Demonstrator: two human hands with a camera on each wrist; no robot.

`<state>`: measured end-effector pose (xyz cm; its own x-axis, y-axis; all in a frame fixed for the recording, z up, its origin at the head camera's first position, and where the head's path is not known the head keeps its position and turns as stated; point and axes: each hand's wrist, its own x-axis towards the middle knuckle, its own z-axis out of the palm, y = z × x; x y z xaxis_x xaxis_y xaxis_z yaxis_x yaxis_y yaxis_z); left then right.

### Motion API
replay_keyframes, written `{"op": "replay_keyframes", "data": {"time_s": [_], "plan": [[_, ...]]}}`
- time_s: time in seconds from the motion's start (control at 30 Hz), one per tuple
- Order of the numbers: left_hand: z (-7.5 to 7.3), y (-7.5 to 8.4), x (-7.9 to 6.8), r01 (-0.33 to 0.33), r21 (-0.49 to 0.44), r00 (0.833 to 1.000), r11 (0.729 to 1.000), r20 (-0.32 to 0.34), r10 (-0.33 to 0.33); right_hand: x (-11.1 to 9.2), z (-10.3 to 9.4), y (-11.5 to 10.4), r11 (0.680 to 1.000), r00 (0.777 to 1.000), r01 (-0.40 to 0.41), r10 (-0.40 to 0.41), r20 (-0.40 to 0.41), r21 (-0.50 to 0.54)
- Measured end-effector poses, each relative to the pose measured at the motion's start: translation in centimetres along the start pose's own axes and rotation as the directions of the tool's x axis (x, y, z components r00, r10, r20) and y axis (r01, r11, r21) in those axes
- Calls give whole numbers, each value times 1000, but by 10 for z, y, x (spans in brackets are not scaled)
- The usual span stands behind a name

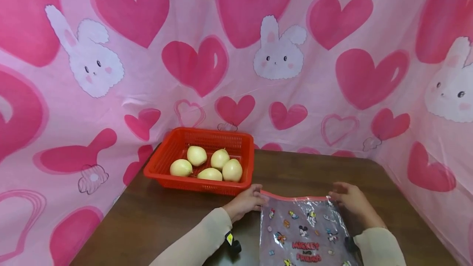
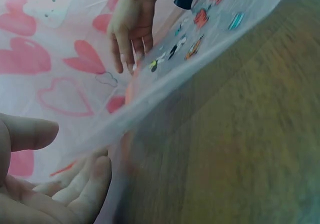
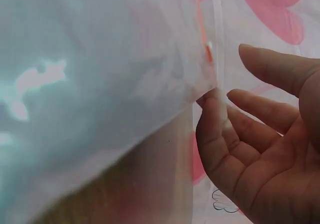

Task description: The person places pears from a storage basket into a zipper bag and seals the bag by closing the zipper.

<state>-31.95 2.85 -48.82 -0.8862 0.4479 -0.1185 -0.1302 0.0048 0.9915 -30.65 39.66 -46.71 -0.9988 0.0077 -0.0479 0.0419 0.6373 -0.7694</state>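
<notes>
A clear plastic zip bag (image 1: pixel 314 218) with cartoon prints and an orange-red zip strip lies on the table in the head view. My left hand (image 1: pixel 244 203) is at its upper left corner. In the left wrist view, that thumb (image 2: pixel 35 135) stands apart from the fingers, which lie against the film. At the upper right corner is my right hand (image 1: pixel 352 202). The right wrist view shows its fingertips touching the corner beside the zip slider (image 3: pixel 209 52), with the thumb (image 3: pixel 270 67) held away. The bag's lower end is cut off in the head view.
A red plastic basket (image 1: pixel 207 184) stands behind my left hand, holding several pale yellow pears (image 1: pixel 196 156). The brown wooden table (image 1: pixel 314 167) meets a pink cloth (image 1: pixel 236 81) printed with hearts and rabbits at the back and sides.
</notes>
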Motion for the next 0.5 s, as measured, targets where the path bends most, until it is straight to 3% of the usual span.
{"op": "replay_keyframes", "data": {"time_s": [0.5], "plan": [[3,7,-1,-53,27,999,998,-3,54,-7,-18,-9,999,998,4,-7,69,40]]}}
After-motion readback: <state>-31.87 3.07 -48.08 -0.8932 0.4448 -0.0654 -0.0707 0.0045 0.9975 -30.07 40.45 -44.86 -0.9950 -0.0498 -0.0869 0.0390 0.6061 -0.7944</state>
